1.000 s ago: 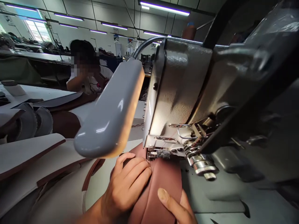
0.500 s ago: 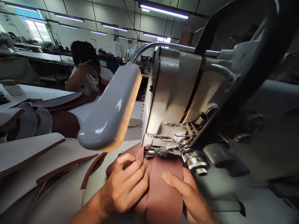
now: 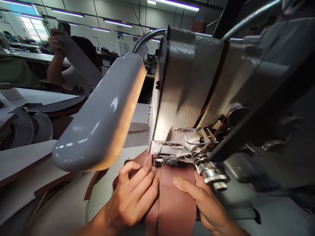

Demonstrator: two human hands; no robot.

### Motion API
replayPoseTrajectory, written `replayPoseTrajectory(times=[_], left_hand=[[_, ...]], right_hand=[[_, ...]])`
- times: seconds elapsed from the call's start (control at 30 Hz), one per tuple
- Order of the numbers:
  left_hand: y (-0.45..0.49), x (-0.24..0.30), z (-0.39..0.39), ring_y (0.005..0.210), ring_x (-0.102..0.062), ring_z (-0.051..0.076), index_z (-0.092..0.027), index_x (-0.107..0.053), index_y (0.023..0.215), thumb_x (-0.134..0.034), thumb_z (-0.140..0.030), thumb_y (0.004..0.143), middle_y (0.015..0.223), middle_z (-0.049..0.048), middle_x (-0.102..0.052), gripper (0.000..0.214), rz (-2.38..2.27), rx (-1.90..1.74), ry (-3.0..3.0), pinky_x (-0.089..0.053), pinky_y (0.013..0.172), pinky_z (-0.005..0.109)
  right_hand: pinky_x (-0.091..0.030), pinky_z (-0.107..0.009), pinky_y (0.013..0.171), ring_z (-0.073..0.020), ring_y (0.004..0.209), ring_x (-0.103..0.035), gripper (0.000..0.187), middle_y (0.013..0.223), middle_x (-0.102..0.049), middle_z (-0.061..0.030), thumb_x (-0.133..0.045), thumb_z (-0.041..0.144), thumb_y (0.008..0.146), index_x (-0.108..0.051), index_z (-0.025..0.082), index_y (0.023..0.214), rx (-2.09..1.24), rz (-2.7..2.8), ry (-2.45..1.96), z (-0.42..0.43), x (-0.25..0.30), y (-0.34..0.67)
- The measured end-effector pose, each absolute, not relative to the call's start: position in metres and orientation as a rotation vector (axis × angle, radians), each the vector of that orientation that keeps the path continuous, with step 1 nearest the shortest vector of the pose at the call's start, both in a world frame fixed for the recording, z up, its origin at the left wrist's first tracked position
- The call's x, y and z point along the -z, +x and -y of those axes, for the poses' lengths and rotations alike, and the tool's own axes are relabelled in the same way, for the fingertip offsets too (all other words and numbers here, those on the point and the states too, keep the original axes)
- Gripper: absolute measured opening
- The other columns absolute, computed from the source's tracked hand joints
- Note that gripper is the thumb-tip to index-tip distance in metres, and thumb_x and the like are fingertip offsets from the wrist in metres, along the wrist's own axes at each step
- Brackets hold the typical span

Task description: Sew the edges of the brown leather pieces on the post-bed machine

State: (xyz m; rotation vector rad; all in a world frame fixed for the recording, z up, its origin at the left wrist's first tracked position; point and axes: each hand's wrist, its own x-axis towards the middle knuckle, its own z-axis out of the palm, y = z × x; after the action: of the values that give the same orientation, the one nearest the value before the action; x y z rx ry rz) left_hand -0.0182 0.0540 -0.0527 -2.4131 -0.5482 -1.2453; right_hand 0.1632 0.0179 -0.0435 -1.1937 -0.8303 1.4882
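Under the head of a sewing machine (image 3: 182, 88) lies a reddish-brown leather-like piece (image 3: 176, 209) with a seam line along its left part. My left hand (image 3: 137, 193) is closed on the piece left of the seam, its fingertips close to the presser foot (image 3: 158, 161). On the other side my right hand (image 3: 209, 203) grips the right edge, thumb on top and fingers underneath, mostly hidden. The needle tip cannot be made out. Orange thread (image 3: 200, 118) runs down the machine's front past the tension discs (image 3: 209, 168).
A grey lamp (image 3: 100, 118) on a flexible neck hangs just left of the machine head. Brown-edged light panels (image 3: 61, 193) are piled at left. Behind them a co-worker (image 3: 83, 55) holds up a long grey strip (image 3: 78, 59). A thread cone (image 3: 11, 91) stands at far left.
My view has moved closer to the machine, so lamp and head look larger. Both hands keep their hold on the leather-like piece. The co-worker has raised a grey strip.
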Motion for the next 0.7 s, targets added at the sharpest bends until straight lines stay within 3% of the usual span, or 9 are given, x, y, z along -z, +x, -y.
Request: replayPoseTrajectory(times=[0.2,0.33,0.43,0.6,0.7], left_hand=[[-0.017,0.053,-0.053,0.095,-0.061,0.022,-0.005,-0.064,0.090,-0.036,-0.009,0.093,0.091,0.0136,-0.069,0.028,0.590,1.252,-2.403,-0.034,0.083,0.043],[-0.019,0.055,-0.047,0.093,-0.061,0.022,-0.005,-0.064,0.088,-0.034,-0.009,0.093,0.087,0.0121,-0.070,0.030,0.594,1.360,-2.380,-0.035,0.082,0.042],[-0.019,0.053,-0.041,0.088,-0.063,0.020,-0.005,-0.064,0.085,-0.033,-0.010,0.094,0.082,0.0106,-0.070,0.032,0.645,1.419,-2.372,-0.034,0.081,0.041],[-0.016,0.047,-0.038,0.085,-0.065,0.021,-0.005,-0.064,0.084,-0.036,-0.011,0.094,0.081,0.0113,-0.071,0.029,0.674,1.348,-2.361,-0.035,0.080,0.040],[-0.014,0.046,-0.040,0.084,-0.066,0.022,-0.006,-0.063,0.084,-0.037,-0.011,0.093,0.082,0.0112,-0.071,0.029,0.701,1.316,-2.353,-0.035,0.079,0.040]], right_hand=[[-0.041,-0.038,0.095,-0.0245,0.099,-0.057,0.051,0.098,-0.066,-0.0076,-0.077,0.040,0.058,-0.064,0.018,0.102,-1.400,0.821,-1.287,-0.026,0.041,0.166],[-0.050,-0.031,0.073,-0.0187,0.074,-0.060,0.033,0.079,-0.067,-0.0040,-0.080,0.036,0.053,-0.068,0.017,0.077,-1.420,0.777,-1.324,-0.029,0.038,0.169],[-0.049,-0.030,0.064,-0.0167,0.063,-0.058,0.032,0.067,-0.065,-0.0045,-0.081,0.039,0.049,-0.068,0.014,0.064,-1.523,0.705,-1.382,-0.031,0.036,0.171],[-0.048,-0.036,0.080,-0.0199,0.076,-0.060,0.038,0.082,-0.068,-0.0067,-0.082,0.033,0.050,-0.070,0.014,0.080,-1.435,0.776,-1.300,-0.038,0.034,0.171],[-0.047,-0.038,0.082,-0.0220,0.083,-0.060,0.032,0.087,-0.068,-0.0071,-0.080,0.029,0.054,-0.069,0.015,0.081,-1.419,0.797,-1.242,-0.040,0.036,0.173]])
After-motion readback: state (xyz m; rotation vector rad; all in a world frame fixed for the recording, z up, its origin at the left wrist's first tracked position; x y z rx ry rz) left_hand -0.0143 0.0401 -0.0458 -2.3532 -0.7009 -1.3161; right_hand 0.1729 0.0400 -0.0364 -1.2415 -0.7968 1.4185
